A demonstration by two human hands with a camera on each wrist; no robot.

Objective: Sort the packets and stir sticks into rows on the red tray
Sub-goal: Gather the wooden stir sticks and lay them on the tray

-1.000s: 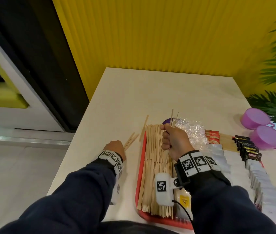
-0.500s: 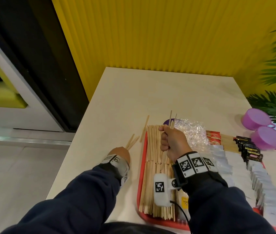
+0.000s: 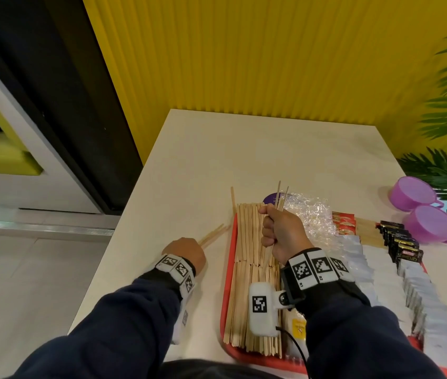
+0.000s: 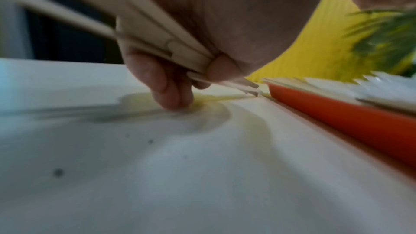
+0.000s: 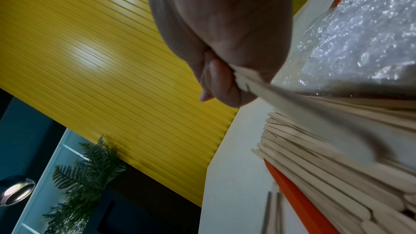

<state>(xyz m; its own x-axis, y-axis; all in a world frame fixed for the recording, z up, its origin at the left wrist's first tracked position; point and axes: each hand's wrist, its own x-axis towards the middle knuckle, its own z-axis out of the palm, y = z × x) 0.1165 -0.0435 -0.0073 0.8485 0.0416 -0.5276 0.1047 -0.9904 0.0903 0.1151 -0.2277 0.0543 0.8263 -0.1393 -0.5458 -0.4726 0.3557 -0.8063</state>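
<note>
At lower centre of the head view, the right hand grips a few stir sticks upright over the stick rows on the red tray. Left of the tray, the left hand clutches more sticks on the desk. Best to square the ends, then lay them parallel beside the rows.

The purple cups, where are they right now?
In the head view, the two purple cups sit on the table's right edge, beside the black packets.
</note>
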